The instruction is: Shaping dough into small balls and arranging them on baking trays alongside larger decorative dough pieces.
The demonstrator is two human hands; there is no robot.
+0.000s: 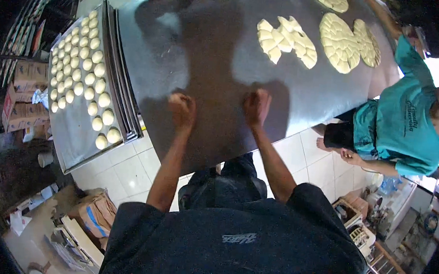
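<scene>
Left hand (181, 109): fingers curled inward at the bench (313, 100); I cannot tell if they grasp something.
Right hand (256, 108): fingers curled also, the palm hidden; I cannot tell.
Cut dough (339, 43): on the bench, upper right of the frame; probably soft and easily torn, better supported from below.
Tray (73, 152): left of the frame, carries rows of pale balls (100, 85), likely light, slightly sticky; best cupped around their sides.
Cartons (25, 118): far left, contents not visible.

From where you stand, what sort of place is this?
Probably a small bakery: rows of pale dough balls sit on a tray, and flattened dough rounds, divided into pieces, lie on a broad worktable.
</scene>
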